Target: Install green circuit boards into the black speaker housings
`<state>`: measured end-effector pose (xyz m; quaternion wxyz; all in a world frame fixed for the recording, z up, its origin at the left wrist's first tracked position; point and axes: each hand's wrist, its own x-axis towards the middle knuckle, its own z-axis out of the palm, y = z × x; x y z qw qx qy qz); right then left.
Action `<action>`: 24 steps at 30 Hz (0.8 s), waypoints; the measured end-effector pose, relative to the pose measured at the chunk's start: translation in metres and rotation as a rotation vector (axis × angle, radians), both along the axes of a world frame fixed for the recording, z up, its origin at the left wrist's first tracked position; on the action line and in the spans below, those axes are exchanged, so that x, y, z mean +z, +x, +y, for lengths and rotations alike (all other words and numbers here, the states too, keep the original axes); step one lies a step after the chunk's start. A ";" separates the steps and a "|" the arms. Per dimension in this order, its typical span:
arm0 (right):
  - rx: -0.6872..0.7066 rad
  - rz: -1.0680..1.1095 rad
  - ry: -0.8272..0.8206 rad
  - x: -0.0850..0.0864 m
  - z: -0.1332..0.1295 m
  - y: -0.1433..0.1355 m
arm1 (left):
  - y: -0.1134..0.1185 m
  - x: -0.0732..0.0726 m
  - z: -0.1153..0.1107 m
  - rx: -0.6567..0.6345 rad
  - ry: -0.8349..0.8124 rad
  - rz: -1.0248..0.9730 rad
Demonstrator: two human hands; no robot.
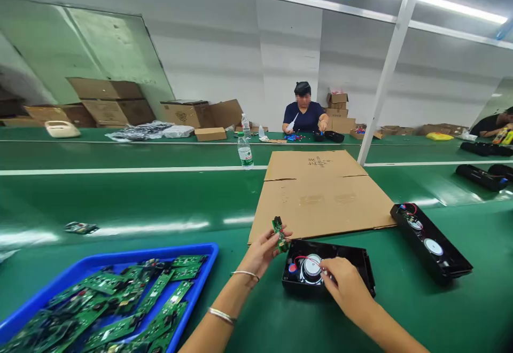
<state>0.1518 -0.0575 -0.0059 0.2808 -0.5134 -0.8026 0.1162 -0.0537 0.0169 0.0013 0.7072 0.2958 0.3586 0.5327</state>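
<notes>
My left hand [264, 249] is closed around a small green circuit board [280, 234], held upright just past the left end of a black speaker housing [331, 249]. The open housing lies on the green bench and shows a round white-backed speaker [312, 267] and a red and blue round part [293, 268]. A thin red wire [302, 258] arcs from that part over the speaker to my right hand [345, 283]. My right thumb and fingers pinch the wire's end above the housing; the very tip is hidden.
A blue tray [212, 251] of circuit boards stands at left. Flat cardboard [320, 190] lies beyond the housing. Another black housing [430, 243] is at right, and a loose board [81, 228] at far left. A water bottle [245, 153] stands behind. A person [303, 112] works opposite.
</notes>
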 end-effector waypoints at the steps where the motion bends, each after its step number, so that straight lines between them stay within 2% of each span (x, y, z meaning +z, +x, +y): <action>1: -0.015 0.023 -0.035 0.006 0.004 -0.002 | -0.003 0.001 -0.006 -0.026 0.009 0.035; 4: -0.045 0.088 -0.132 0.028 0.013 -0.008 | -0.008 0.006 -0.014 -0.098 0.047 0.125; 7: -0.001 0.316 -0.249 0.046 0.018 -0.011 | -0.008 0.012 -0.015 -0.164 0.084 0.187; 11: 0.150 0.725 -0.500 0.047 0.025 -0.017 | -0.012 0.017 -0.016 -0.242 0.129 0.283; 15: 0.186 0.834 -0.383 0.035 0.032 -0.024 | -0.014 0.020 -0.018 -0.275 0.125 0.336; 17: 0.171 0.875 -0.414 0.030 0.033 -0.028 | -0.013 0.021 -0.020 -0.295 0.102 0.308; 19: 0.137 0.823 -0.413 0.027 0.032 -0.032 | -0.011 0.022 -0.023 -0.316 0.073 0.277; 24: 0.091 0.432 0.039 0.022 0.025 -0.040 | -0.008 0.021 -0.031 -0.404 0.062 0.254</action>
